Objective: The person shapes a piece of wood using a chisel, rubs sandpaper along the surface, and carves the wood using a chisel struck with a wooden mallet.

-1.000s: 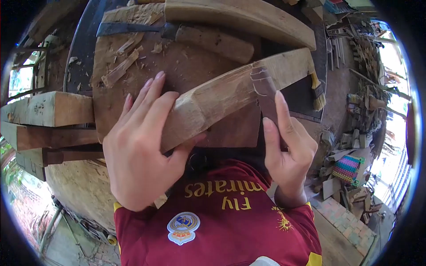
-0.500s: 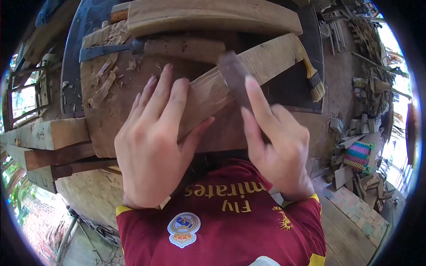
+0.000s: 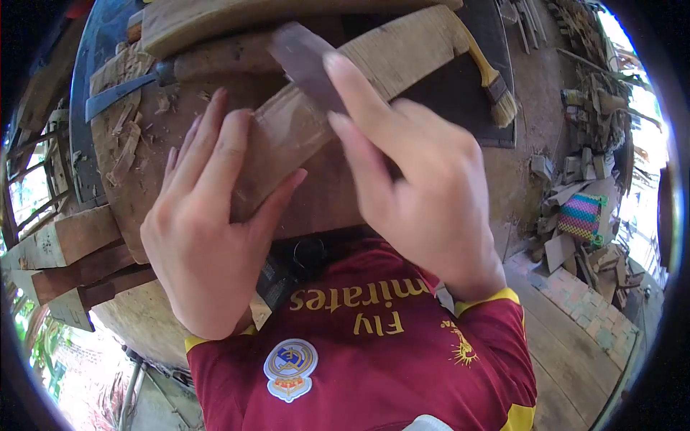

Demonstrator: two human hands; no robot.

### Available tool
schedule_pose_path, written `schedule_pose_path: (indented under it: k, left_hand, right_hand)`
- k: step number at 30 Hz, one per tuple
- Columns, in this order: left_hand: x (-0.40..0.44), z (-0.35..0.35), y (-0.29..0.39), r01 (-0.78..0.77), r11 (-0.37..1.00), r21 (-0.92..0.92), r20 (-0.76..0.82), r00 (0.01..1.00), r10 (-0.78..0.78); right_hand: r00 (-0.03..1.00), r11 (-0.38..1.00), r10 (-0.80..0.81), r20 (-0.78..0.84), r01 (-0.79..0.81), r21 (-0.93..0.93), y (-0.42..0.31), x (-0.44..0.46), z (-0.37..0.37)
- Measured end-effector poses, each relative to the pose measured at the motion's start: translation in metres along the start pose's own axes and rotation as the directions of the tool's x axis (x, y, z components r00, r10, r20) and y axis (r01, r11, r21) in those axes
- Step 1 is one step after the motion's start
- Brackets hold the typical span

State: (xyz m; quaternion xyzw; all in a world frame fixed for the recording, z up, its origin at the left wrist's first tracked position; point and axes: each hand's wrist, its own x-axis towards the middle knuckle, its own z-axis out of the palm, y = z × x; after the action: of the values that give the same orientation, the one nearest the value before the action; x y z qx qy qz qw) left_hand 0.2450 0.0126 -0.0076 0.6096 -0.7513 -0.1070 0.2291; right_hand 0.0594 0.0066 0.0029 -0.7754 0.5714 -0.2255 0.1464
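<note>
A curved piece of wood (image 3: 402,54) lies slantwise across the brown work board (image 3: 180,136). My left hand (image 3: 205,223) grips its lower left end, the thumb on the near side and the fingers across the far side. In my right hand (image 3: 424,172) is a dark flat strip (image 3: 309,61), pinched between thumb and forefinger and lying against the wood's upper face. Motion blurs the strip, so its exact kind does not show. A brush (image 3: 496,93) with a yellow handle rests beside the wood's far right end.
A wooden-handled blade tool (image 3: 208,61) lies on the board behind my left hand, among wood shavings (image 3: 129,140). Another long timber (image 3: 287,18) lies along the back. Stacked beams (image 3: 79,241) stand at the left. Wood offcuts (image 3: 568,251) and a woven coloured item (image 3: 581,215) are on the right.
My right hand has moved the dark strip left and away from me along the wood. The view has shifted, so the board, the wood and my left hand appear further left and higher.
</note>
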Motion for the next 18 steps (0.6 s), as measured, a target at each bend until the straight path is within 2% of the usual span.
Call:
schedule_pose_path:
  k: [4, 6, 11, 14, 15, 18]
  left_hand:
    - [-0.001, -0.002, -0.001, 0.004, 1.0, 0.016, 0.008, 1.0, -0.004]
    - [0.0, -0.002, -0.002, 0.002, 1.0, 0.017, 0.014, 1.0, -0.002]
    - [-0.001, -0.001, -0.003, 0.012, 1.0, 0.01, -0.002, 1.0, -0.011]
    - [-0.002, -0.002, -0.004, 0.061, 0.998, 0.012, 0.024, 0.998, -0.061]
    - [-0.003, -0.003, -0.005, 0.082, 0.997, 0.005, 0.041, 0.996, -0.083]
    - [-0.003, 0.0, -0.003, 0.074, 0.996, 0.053, -0.011, 0.997, -0.073]
  right_hand:
    - [1.0, 1.0, -0.004, -0.009, 0.004, -0.007, -0.003, -0.003, 0.003]
    - [0.998, 0.999, 0.013, 0.063, -0.01, -0.052, -0.005, -0.019, -0.011]
    - [1.0, 0.998, -0.012, 0.019, 0.011, 0.069, -0.008, -0.013, 0.006]
    - [0.978, 0.988, -0.082, 0.192, 0.055, 0.143, -0.014, -0.019, -0.003]
    - [0.986, 0.987, -0.11, 0.123, 0.094, 0.131, -0.005, -0.016, 0.001]
    - [0.994, 0.996, -0.016, 0.11, 0.006, 0.087, 0.0, -0.012, -0.005]
